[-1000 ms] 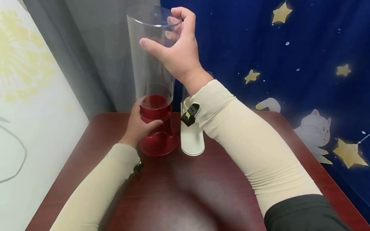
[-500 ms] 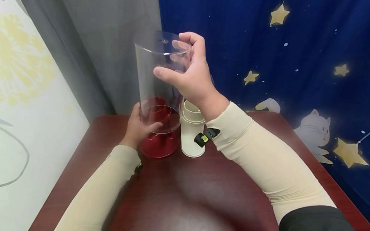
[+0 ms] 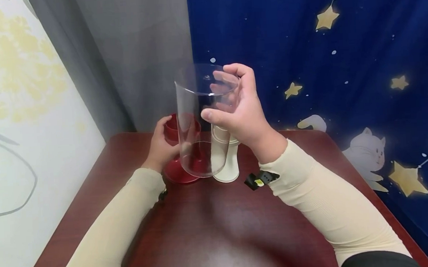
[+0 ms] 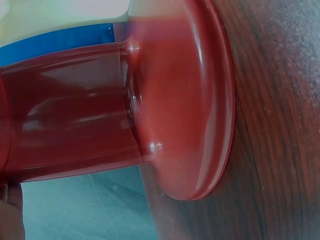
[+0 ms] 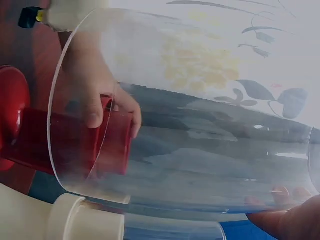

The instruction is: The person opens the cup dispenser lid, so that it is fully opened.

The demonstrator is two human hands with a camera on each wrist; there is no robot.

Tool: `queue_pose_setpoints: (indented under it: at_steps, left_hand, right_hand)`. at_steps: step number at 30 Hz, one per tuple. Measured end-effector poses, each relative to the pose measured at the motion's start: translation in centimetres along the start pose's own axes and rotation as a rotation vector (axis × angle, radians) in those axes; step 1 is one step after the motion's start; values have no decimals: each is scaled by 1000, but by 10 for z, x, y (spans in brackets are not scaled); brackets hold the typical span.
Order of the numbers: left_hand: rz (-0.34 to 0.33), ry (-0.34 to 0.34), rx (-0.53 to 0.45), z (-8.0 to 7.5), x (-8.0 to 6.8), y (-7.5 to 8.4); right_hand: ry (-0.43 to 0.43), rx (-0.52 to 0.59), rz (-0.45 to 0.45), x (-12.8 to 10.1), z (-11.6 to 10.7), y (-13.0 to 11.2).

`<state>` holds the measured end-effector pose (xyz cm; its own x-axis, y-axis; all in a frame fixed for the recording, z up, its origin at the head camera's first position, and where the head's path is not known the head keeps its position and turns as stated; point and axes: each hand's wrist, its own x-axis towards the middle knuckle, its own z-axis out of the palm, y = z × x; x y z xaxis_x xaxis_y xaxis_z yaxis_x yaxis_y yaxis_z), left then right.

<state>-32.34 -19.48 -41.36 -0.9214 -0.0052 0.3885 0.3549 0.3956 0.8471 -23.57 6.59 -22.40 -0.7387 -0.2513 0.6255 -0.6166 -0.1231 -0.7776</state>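
The right hand (image 3: 243, 111) grips the tube (image 3: 191, 118), a clear cylinder, near its upper rim: the thumb lies on the near side, and the fingers curve behind the wall and show through it. The left hand (image 3: 162, 148) is clamped on the red stand (image 3: 176, 173), just below its top. The two hands are apart from each other, the right one higher.

The tube is held nearly upright in front of the red stand and partly in front of the white stand (image 3: 226, 167); its lower end is not around the red collar. Whether it touches the red stand, I cannot tell.

In the right wrist view, the left thumb and fingers are seen through the tube, around the red collar; there one sees also a second tube (image 5: 172, 227) on the white stand, which the head view mostly hides. The left wrist view shows the red foot resting on the table (image 4: 270, 150).

Both forearms, in cream sleeves (image 3: 330, 196), reach forward, the right elbow bent outward. Behind the table hang a grey curtain (image 3: 144, 52) and a blue curtain (image 3: 267, 34) with stars.
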Motion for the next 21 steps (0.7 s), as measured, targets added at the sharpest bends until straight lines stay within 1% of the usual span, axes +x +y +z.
queue_pose_setpoints:
  at_steps: [2, 5, 8, 15, 18, 21]
  left_hand:
    - [3, -4, 0, 0, 0, 0]
    - [6, 0, 1, 1, 0, 0]
    - [24, 12, 8, 2, 1, -2]
    - [62, 29, 19, 4, 2, -4]
    - [72, 29, 3, 4, 2, -4]
    - [77, 28, -10, 4, 2, -4]
  right_hand:
    - [-11, -2, 9, -7, -3, 0]
    - [-36, 26, 15, -16, -7, 1]
    - [-48, 40, 17, -24, -13, 3]
    - [-43, 23, 18, -39, -30, 14]
    - [-38, 39, 8, -45, -41, 20]
    - [-25, 78, 0, -50, -50, 25]
